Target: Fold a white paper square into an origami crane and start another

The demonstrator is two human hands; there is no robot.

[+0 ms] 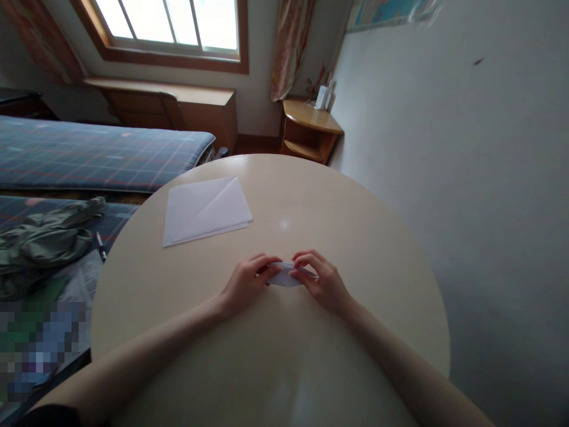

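A small white paper piece with a narrow, slightly curved shape [287,277] is between the two hands, over the near middle of the table; whether it touches the table top, I cannot tell. The left hand [249,279] pinches its left end between thumb and fingers, and the right hand [325,283] pinches its right end in the same manner. Beyond the left hand, and apart from it, flat white paper sheets with a diagonal edge [207,210] are lying one upon another. All this is at the round, cream-coloured, smooth table [355,237]. To the left of the table there are a crumpled grey-green cloth [48,237], a slim dark pen [101,246] and a blue plaid mattress [98,151]. Farther, under the window, stands a light-brown wooden desk [200,93]
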